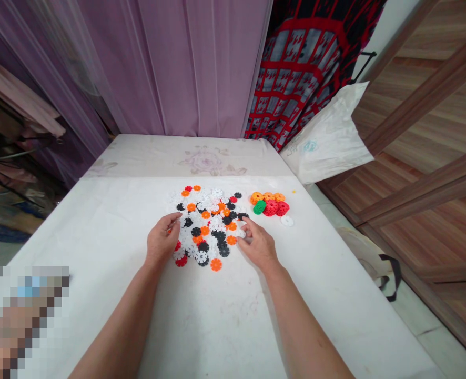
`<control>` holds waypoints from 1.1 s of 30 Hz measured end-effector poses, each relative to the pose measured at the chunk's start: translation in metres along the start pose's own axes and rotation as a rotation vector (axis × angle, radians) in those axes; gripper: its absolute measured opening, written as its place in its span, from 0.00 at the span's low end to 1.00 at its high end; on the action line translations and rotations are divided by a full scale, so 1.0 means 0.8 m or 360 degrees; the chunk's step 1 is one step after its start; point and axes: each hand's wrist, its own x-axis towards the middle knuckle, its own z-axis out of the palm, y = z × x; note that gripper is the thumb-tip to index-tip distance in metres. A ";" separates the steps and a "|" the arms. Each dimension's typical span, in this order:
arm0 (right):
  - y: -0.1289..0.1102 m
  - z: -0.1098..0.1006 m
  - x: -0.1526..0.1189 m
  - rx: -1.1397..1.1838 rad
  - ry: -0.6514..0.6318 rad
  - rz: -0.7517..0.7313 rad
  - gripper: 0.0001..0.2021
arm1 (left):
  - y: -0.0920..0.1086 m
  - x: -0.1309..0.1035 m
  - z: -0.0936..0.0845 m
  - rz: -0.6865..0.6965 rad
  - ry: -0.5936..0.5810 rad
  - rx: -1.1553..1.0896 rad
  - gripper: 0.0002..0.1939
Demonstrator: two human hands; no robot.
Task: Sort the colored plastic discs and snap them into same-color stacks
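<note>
A loose pile of snowflake-shaped plastic discs in white, black, orange and red lies on the white-covered table [225, 321]. My left hand [163, 241] is at the pile's left edge, fingers bent and apart from the thumb, beside a black disc [188, 222]. Across from it, my right hand [260, 243] curves around the right edge with thumb and fingers apart. Its thumb is close to an orange disc [231, 240], and a white disc [241, 229] lies between its fingertips and thumb. Neither hand visibly grips a disc.
Right of the pile sit grouped orange discs [267, 197], red discs [271, 207] and a green stack [259, 207], with a single white disc [287, 221] nearby. A white bag [327, 142] stands by the table's far right edge. A pixelated patch [28, 321] covers the lower left.
</note>
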 end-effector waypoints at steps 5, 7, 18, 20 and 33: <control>0.000 0.002 0.000 -0.0010 0.0005 0.0011 0.27 | -0.001 0.000 0.001 0.0010 0.0011 -0.0011 0.19; -0.001 0.003 0.000 -0.0021 0.0016 0.0001 0.27 | -0.002 0.000 0.002 0.0019 0.0016 -0.0015 0.19; -0.003 0.002 -0.002 -0.0085 0.0026 -0.0041 0.26 | -0.006 0.000 0.002 0.0052 -0.0005 -0.0018 0.20; -0.001 0.003 -0.002 -0.0069 0.0057 -0.0081 0.25 | -0.006 0.001 0.002 0.0052 0.0008 -0.0017 0.19; -0.051 0.007 -0.017 -0.0134 0.0134 -0.0654 0.06 | -0.006 0.001 0.003 0.0029 -0.0013 -0.0020 0.18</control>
